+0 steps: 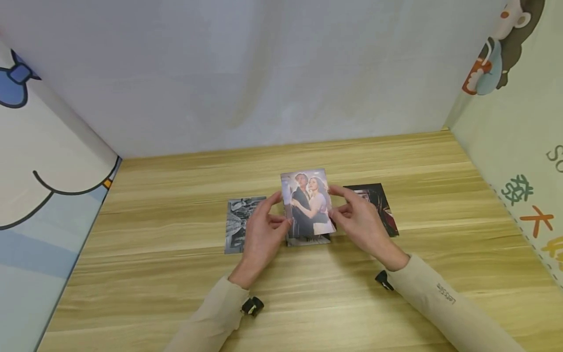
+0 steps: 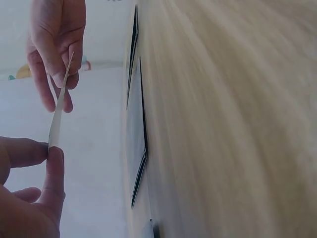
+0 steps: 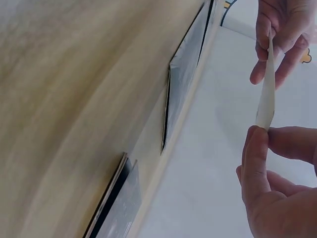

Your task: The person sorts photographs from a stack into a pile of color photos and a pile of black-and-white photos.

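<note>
Between both hands, a picture card (image 1: 309,203) showing a couple is held up above the table. My left hand (image 1: 265,232) pinches its left edge between thumb and fingers, and my right hand (image 1: 361,220) pinches the right edge. Seen edge-on in the left wrist view, the card (image 2: 58,116) is slightly bowed and well apart from the tabletop. Beneath it lies another grey card (image 1: 310,241), mostly covered. To the left is a black-and-white card (image 1: 235,225), partly behind my left hand. A dark card (image 1: 384,208) lies at the right, partly hidden by my right hand.
The cards lie on a wood-grain table (image 1: 176,274). A pale wall (image 1: 281,88) rises along its back edge. Printed panels stand on both sides, a cartoon panel (image 1: 39,195) at left and a lettered panel (image 1: 519,161) at right.
</note>
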Demonstrator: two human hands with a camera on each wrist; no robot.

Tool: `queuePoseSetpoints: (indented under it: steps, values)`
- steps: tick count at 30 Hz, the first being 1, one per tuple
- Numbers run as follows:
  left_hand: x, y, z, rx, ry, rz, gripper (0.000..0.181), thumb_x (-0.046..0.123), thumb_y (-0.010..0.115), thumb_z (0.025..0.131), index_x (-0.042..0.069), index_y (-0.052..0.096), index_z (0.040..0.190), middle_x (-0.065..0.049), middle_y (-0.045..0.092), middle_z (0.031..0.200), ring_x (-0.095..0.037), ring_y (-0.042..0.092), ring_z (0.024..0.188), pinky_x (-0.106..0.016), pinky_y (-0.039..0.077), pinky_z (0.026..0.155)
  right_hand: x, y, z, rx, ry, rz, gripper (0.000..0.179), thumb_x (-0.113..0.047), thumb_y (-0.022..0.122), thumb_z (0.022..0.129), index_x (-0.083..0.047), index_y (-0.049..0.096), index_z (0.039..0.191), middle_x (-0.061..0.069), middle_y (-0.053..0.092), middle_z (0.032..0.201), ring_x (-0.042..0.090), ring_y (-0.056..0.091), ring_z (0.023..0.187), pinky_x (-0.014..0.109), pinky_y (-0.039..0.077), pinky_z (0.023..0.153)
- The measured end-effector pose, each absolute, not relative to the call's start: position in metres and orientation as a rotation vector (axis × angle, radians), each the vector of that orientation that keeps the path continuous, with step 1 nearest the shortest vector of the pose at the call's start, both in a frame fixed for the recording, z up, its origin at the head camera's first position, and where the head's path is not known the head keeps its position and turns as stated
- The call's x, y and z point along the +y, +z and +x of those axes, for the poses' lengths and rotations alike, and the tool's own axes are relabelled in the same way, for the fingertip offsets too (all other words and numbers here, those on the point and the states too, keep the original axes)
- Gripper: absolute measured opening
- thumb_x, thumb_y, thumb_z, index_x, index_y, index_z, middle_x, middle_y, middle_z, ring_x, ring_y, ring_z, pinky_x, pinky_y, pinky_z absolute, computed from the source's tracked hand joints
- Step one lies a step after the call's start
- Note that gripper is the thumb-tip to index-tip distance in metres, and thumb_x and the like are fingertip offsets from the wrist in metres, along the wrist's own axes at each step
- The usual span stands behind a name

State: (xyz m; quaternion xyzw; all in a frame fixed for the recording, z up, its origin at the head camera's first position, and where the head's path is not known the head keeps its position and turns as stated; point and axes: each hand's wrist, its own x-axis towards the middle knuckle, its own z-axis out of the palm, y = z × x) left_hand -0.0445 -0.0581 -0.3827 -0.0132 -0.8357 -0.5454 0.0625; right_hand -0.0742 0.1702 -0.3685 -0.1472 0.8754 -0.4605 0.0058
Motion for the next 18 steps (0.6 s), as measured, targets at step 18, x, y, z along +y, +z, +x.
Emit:
queuePoseSetpoints:
  steps: [18]
  values:
    - [-0.0553, -0.3879, -0.0433, -2.464, -1.725, -0.066, 0.064, -0.005, 0.075, 0.089, -0.002, 0.053, 0.149, -0.019, 0.073, 0.116, -0.028, 0.075, 0.094, -0.026, 0.062, 0.077, 0.1735, -0.3724, -0.0721, 2.768, -1.434, -0.464, 0.056, 0.003, 0.067, 0.094, -0.001, 0.054, 0.149, 0.016, 0.068, 0.121, 0.025, 0.072, 0.096, 0.035, 0.061, 0.08]
